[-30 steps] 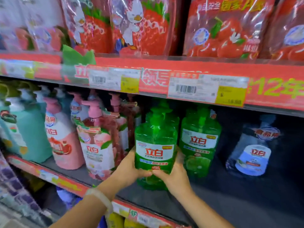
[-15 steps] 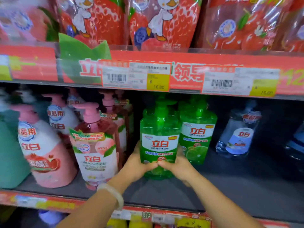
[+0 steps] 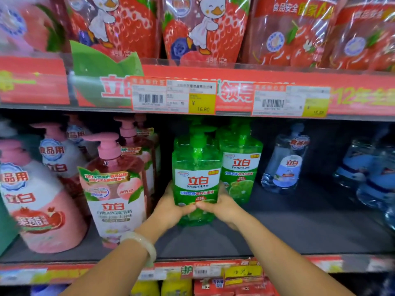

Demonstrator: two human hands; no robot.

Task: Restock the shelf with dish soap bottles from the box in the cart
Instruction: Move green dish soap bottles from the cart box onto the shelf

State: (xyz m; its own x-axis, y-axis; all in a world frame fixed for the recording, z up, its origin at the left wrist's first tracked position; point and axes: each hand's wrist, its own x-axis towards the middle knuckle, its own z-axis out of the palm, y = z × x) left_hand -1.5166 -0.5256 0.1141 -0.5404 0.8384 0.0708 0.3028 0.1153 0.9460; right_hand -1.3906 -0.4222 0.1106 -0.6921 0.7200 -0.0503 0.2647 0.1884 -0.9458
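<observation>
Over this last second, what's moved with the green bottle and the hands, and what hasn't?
The green bottle, held low on both sides by the left hand and right hand, has gone deeper onto the shelf, closing up beside the second green bottle. Nothing was let go or newly gripped. The pink bottles and the clear blue-label bottle stand as before; the view itself shifted.

A: The green bottle point(image 3: 196, 167) looks like clear, glossy plastic, with a smooth paper or film label on its front.

B: And the pink bottle point(image 3: 113, 184) to its left?

A: Translucent shiny plastic; its pump looks matt. The shelf point(image 3: 299, 231) is a dull, smooth dark surface.

B: Up above?

A: The red pouches point(image 3: 205, 28) are crinkled glossy film, catching glare. The bracelet point(image 3: 142, 242) looks smooth and milky.
</observation>
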